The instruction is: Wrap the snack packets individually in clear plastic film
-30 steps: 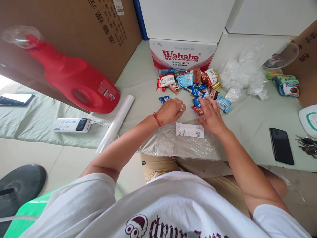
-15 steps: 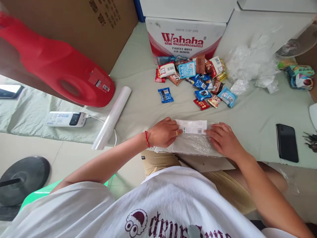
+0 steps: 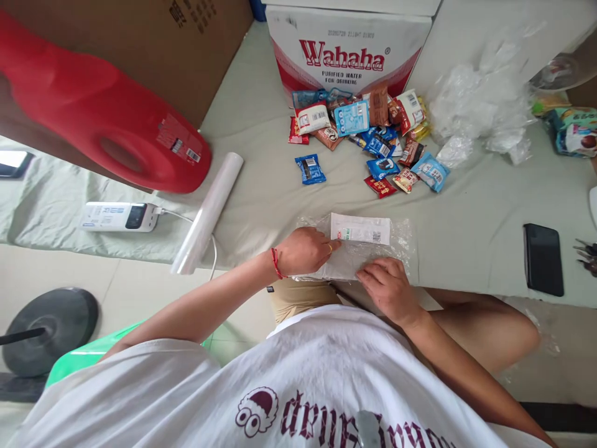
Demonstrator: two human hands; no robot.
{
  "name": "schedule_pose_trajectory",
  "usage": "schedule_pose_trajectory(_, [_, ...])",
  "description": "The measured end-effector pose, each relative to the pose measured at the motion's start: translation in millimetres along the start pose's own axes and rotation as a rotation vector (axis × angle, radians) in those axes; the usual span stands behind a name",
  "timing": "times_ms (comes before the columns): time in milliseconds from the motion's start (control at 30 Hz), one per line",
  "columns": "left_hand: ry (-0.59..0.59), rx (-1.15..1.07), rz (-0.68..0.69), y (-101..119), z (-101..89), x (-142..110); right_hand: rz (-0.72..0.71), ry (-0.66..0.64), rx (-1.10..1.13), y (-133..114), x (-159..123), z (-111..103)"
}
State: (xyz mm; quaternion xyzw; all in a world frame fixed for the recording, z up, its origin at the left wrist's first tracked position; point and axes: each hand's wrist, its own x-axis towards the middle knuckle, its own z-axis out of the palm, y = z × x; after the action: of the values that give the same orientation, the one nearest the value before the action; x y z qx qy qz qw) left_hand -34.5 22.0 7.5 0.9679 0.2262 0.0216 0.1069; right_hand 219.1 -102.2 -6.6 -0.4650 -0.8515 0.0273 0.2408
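A white paper label (image 3: 368,229) with print and a barcode lies with crinkled clear plastic film (image 3: 402,239) at the table's near edge. The film spreads out past both sides of the label. My left hand (image 3: 310,250), with a red cord bracelet and a ring, has its fingers curled on the film. Its index finger reaches the label's lower left corner. My right hand (image 3: 389,287) rests on the film's near edge below the label, fingers stretched and lying on it. Both thumbs are hidden.
Several snack packets (image 3: 352,118) are heaped before a Wahaha carton (image 3: 347,59). One blue packet (image 3: 310,169) lies apart. A film roll (image 3: 209,211), power bank (image 3: 119,216) and red jug (image 3: 116,118) are left. Crumpled plastic (image 3: 480,106) and a phone (image 3: 543,259) are right.
My right hand has left the label's right end and moved left and down to the film's near edge. More film shows around the label. My left hand stays at the label's left corner.
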Motion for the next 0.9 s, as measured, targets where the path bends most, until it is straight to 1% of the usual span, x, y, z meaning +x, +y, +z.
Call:
schedule_pose_trajectory(167, [-0.062,-0.082,-0.117,2,-7.7,0,0.032,0.047,0.162,19,23,-19])
schedule_pose_trajectory(300, [-0.048,-0.204,-0.164,-2,-17.8,-2,0.133,0.005,0.12,35,50,-30])
schedule_pose_trajectory(433, [-0.016,-0.386,-0.179,-11,-25.9,-16,0.246,-0.092,0.119,48,79,-25])
schedule_pose_trajectory(567, [0.009,-0.533,-0.148,-17,-24.3,-37,0.34,-0.179,0.163,59,99,-13])
schedule_pose_trajectory(633, [0.072,-0.553,-0.131,-16,-18.7,-47,0.369,-0.206,0.167,62,104,-8])
schedule_pose_trajectory(733, [0.274,-0.481,-0.138,-8,-4.9,-55,0.392,-0.227,0.158,65,108,-3])
schedule_pose_trajectory(800, [0.405,-0.374,-0.12,-1,6.3,-57,0.404,-0.226,0.158,65,108,-2])
schedule_pose_trajectory(833, [0.452,-0.302,-0.108,4,11.6,-56,0.406,-0.223,0.162,66,108,-2])
schedule_pose_trajectory(900, [0.503,-0.156,-0.102,11,19.9,-52,0.404,-0.214,0.175,66,108,-1])
